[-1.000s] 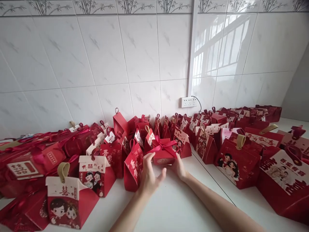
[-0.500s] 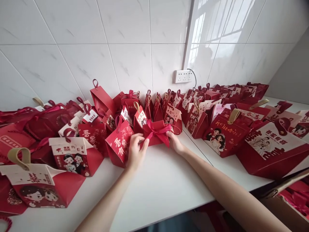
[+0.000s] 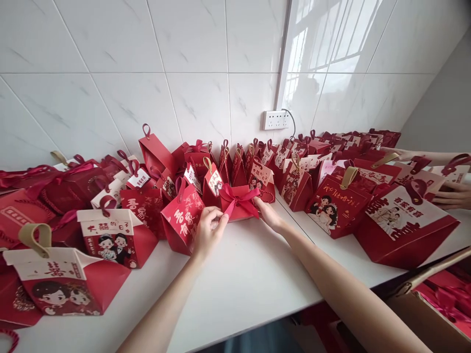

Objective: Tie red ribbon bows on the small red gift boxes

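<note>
A small red gift box (image 3: 240,213) with a crimson ribbon bow (image 3: 238,197) on its front stands on the white tabletop, in the middle of the view. At the box's left end, my left hand (image 3: 211,228) is closed, its thumb and finger pinching a tail of the bow. My right hand (image 3: 268,214) grips the box's right end, with some fingertips hidden behind it. Beside my left hand stands a tent-shaped red favour box (image 3: 184,215) with white lettering. Close behind the held box are a box with a gold loop (image 3: 212,180) and a white-flapped box (image 3: 260,176).
Many red and white favour boxes crowd the white table (image 3: 250,274) on both sides. A tiled wall with a power strip (image 3: 276,120) is behind. At the right edge, another person's hand (image 3: 454,195) touches a box. An open carton (image 3: 429,306) holds red ribboned items below.
Another person's hands have come into view at the far right. My hands keep their hold on the box and bow. The view has shifted slightly.
</note>
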### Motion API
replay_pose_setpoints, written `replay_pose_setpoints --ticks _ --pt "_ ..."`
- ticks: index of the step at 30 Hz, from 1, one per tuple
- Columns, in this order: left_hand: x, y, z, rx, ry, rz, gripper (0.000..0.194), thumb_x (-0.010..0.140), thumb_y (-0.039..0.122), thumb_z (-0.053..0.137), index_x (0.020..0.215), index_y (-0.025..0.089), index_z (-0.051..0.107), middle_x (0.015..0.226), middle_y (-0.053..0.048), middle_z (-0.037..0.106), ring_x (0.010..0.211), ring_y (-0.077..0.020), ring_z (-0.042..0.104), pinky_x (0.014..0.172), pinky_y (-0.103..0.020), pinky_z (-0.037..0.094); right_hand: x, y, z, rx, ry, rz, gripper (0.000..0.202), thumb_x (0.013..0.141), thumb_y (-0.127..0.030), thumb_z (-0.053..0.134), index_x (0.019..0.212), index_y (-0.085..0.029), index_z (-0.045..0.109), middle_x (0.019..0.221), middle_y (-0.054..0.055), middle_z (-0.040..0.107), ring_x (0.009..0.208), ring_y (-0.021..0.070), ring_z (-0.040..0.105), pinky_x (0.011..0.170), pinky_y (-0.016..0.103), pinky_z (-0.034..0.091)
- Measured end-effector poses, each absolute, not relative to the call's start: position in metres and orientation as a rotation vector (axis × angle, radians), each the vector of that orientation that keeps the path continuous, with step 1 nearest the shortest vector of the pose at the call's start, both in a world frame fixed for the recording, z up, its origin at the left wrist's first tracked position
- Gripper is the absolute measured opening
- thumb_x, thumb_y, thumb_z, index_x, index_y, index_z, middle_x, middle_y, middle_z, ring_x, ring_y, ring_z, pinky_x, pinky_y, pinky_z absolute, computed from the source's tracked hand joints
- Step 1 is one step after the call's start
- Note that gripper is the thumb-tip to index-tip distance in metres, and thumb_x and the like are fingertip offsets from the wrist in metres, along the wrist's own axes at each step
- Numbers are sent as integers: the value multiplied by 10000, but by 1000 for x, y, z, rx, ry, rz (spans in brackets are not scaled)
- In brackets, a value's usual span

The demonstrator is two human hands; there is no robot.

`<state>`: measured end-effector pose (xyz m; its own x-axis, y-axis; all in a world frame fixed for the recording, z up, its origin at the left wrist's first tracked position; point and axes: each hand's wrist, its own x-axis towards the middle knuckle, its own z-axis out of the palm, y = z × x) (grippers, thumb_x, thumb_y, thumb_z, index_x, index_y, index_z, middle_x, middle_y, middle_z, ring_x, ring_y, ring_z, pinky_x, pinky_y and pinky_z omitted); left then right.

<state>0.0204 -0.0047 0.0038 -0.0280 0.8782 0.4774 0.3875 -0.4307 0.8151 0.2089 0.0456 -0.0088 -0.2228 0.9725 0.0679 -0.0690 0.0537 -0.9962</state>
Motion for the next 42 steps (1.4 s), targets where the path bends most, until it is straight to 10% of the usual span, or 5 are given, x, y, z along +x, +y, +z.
replay_pose_setpoints --ticks 11,23,34,42 --pt "28 -6 3 1724 1357 1452 247 760 385 566 622 181 577 1025 -84 529 852 -175 609 753 -305 543 238 -6 31 -1318 -1155 341 219 810 -442 496 800 -224 483 825 42 591 742 181 551 633 284 431" --pt "26 -5 -2 1829 1327 1396 228 760 366 583 612 195 614 1134 -82 553 982 -216 610 888 -362 505 209 -3 17 -1288 -1676 737 448 811 -579 451 565 -208 407 559 -21 463 537 118 397 547 258 336" --pt "27 -9 3 1818 1170 1297 239 741 363 583 576 191 603 1331 -94 518 1101 -250 600 871 -356 536 226 -2 13 -1168 -1619 897 452 775 -562 548 526 -192 474 1113 97 567 1120 264 490 938 362 358" --pt "23 -4 -3 1898 1284 1318 232 726 330 594 548 183 577 1163 -98 552 1011 -230 614 832 -352 536 229 -6 16 -1143 -1591 1002 398 745 -538 595 597 -187 481 1060 89 593 1009 244 544 874 358 401"
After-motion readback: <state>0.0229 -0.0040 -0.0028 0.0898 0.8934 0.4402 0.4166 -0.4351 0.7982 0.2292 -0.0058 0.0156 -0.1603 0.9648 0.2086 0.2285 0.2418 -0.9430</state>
